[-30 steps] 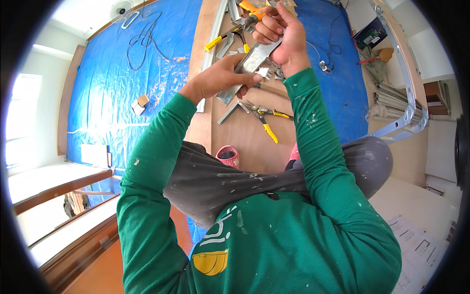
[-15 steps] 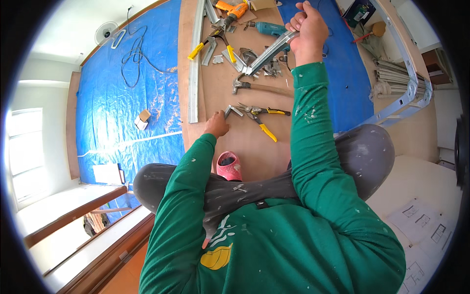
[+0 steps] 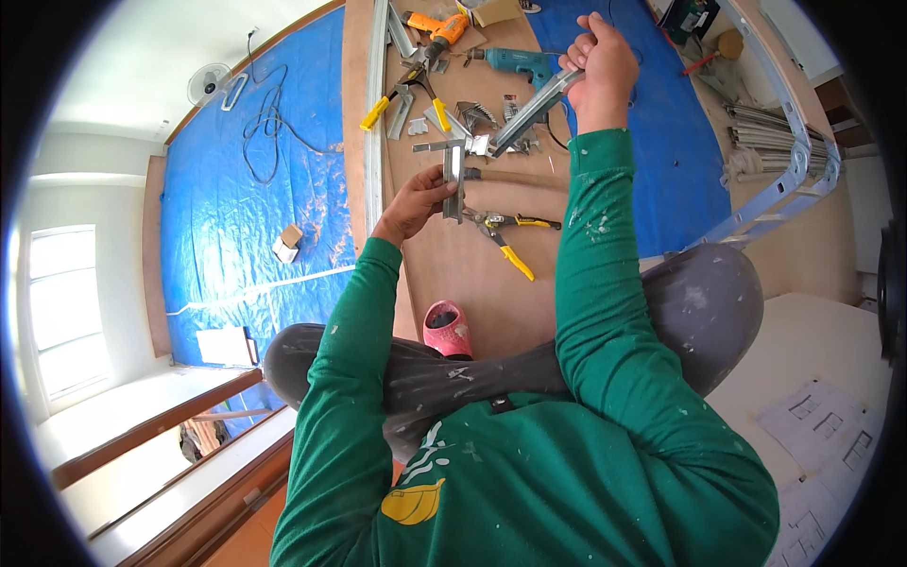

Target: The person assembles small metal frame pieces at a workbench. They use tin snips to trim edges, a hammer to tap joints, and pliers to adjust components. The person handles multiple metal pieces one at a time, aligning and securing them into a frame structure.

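Note:
My left hand is closed around a short bent piece of metal channel, held up over the board. In my right hand is the upper end of a longer straight metal channel, tilted with its lower end toward the left. That lower end comes close to the short piece; whether they touch I cannot tell. Below both lies a hammer with a wooden handle, its head hidden behind the short piece. Nearer me rest yellow-handled tin snips, jaws partly covered.
Farther up the brown board lie an orange drill, a teal drill, another yellow-handled hand tool and metal scraps. A long metal channel runs along the left. Blue sheeting flanks the board; a ladder lies right.
My left hand has lifted the short bent metal piece off the board, moving it up toward the longer channel. The right hand, with its channel, has shifted slightly.

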A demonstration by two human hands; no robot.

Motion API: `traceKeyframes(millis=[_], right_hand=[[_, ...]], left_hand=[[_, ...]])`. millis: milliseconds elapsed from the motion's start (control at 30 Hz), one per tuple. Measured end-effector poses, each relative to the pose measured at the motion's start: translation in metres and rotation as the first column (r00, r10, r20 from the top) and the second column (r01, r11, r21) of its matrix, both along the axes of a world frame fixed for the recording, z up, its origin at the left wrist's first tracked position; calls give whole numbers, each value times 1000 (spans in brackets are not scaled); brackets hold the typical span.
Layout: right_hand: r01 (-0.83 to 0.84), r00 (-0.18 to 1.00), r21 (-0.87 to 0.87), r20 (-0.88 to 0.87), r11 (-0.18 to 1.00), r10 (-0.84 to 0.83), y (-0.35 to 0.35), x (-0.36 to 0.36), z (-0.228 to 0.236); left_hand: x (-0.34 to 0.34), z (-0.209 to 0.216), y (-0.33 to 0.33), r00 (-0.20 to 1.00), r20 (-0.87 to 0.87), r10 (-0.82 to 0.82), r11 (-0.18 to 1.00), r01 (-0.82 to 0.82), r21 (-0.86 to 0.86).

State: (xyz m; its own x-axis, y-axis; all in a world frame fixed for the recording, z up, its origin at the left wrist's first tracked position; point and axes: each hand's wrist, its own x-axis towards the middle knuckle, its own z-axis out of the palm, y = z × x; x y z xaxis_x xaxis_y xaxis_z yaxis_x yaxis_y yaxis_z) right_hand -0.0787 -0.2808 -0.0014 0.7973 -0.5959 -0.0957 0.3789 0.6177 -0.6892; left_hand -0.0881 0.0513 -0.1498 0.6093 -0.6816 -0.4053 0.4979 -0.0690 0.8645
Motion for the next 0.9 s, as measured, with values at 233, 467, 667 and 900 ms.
traceKeyframes(millis=[233,467,667,900], right_hand=[[-76,997,-51,-2,996,76,9,1,3],[-292,954,116,101,949,282,33,-5,2],[-474,865,193,285,859,413,53,-2,14],[-563,756,102,465,820,461,52,-6,21]], left_hand=[[0,17,-6,999,-23,-33,990,29,-141],[-4,-33,2,990,138,-25,929,-28,369],[-31,-123,48,883,399,-248,575,-197,794],[-39,-134,51,863,359,-355,460,-173,871]])
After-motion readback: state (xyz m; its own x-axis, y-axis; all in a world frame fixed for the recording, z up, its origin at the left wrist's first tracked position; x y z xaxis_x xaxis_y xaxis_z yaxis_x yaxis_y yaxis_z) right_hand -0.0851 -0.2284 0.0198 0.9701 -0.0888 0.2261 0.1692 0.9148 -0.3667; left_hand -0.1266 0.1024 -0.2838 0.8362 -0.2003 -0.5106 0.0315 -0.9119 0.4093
